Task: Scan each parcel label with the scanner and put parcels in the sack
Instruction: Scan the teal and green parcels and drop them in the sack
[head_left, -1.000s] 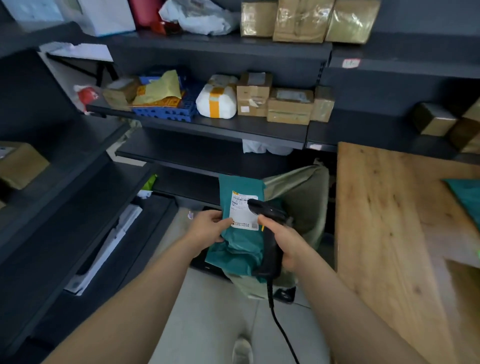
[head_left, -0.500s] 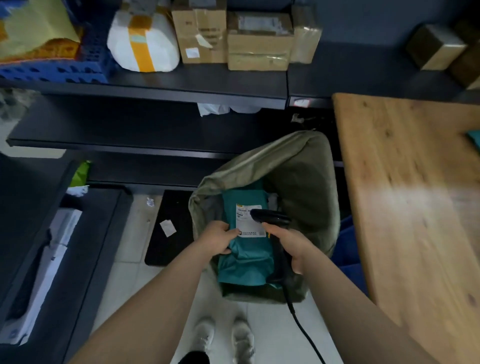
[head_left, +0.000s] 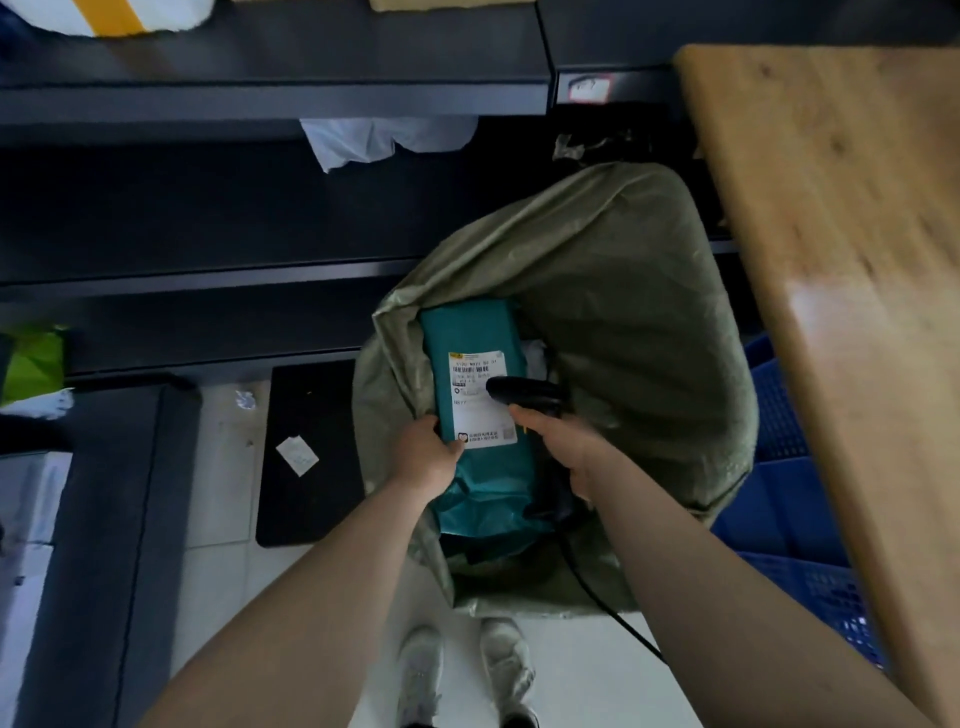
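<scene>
Gripping the teal parcel (head_left: 475, 410) by its left edge, the left hand (head_left: 423, 457) holds it in the open mouth of the green sack (head_left: 623, 322) — white label (head_left: 480, 397) facing up. The right hand (head_left: 563, 447) clasps the black scanner (head_left: 524, 394), its head just over the label. The sack stands on the floor beside the wooden tabletop (head_left: 841, 218) — dark shelves (head_left: 260, 98) behind.
</scene>
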